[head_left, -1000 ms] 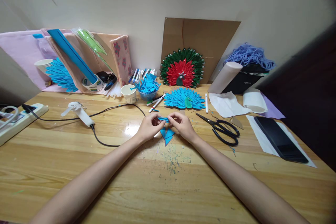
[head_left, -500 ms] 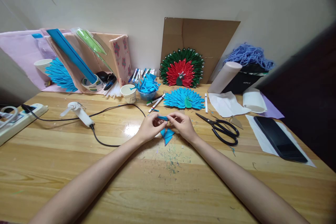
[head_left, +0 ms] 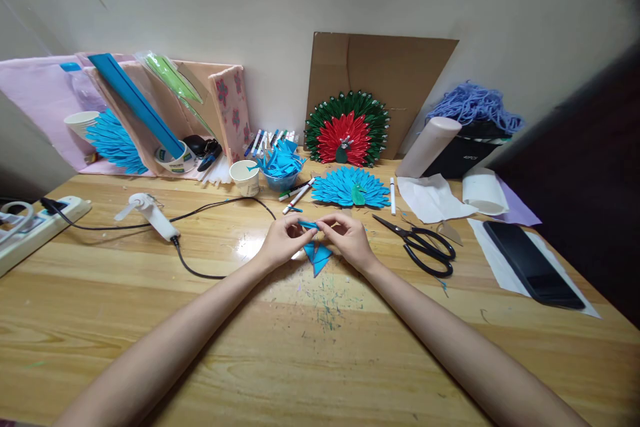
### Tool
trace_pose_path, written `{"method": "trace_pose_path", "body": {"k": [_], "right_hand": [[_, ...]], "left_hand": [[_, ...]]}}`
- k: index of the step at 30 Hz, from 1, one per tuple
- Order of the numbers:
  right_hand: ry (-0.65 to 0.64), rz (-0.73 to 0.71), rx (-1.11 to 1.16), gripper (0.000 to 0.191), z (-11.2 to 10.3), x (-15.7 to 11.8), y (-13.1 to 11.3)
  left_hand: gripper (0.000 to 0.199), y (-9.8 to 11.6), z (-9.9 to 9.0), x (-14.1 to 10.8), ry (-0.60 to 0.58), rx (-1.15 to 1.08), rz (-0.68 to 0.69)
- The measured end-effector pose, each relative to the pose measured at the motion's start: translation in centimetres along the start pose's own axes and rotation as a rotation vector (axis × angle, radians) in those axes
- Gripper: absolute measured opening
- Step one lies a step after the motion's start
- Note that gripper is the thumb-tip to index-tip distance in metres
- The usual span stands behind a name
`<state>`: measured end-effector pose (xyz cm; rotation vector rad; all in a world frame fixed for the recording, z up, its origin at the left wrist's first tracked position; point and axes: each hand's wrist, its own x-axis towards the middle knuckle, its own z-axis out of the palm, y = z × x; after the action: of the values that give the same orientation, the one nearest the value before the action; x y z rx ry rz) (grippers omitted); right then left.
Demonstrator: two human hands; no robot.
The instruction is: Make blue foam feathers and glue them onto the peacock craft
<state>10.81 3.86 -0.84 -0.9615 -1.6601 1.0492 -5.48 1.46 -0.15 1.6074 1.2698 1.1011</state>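
Between my two hands, at the middle of the table, is a narrow folded blue strip [head_left: 307,224]. My left hand [head_left: 284,239] pinches its left part between thumb and fingers. The right end is in the fingertips of my right hand [head_left: 348,237]. Just below the hands, blue pointed pieces [head_left: 319,259] lie on the wood, partly covered by my fingers. Behind them lies a fan of blue petals [head_left: 349,187] with a green bird-shaped piece [head_left: 358,195] at its front. Whether the strip is paper or fabric I cannot tell.
Black-handled scissors [head_left: 425,245] lie to the right, near a phone [head_left: 533,265]. A white glue gun [head_left: 153,217] with a black cord stands at the left. Behind are a bowl of blue pieces [head_left: 281,170], a paper cup [head_left: 245,178] and a red-green peacock [head_left: 347,130] against cardboard [head_left: 385,60].
Both hands have shifted very slightly to the left with the blue strip still pinched between them. Slightly more of the blue pieces below shows. Everything else stays in place.
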Motion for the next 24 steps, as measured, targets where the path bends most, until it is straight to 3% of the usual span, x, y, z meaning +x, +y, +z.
{"method": "trace_pose_path", "body": {"k": [8,24], "right_hand": [[0.001,0.069,0.03,0.025,-0.01,-0.01,-0.27],[0.121,-0.056,-0.116,0.02,-0.02,0.02,-0.2]], "left_hand": [[0.024,-0.05,0.04,0.01,0.006,0.048,0.039],[0.027,0.04,0.18,0.05,0.03,0.061,-0.005]]}}
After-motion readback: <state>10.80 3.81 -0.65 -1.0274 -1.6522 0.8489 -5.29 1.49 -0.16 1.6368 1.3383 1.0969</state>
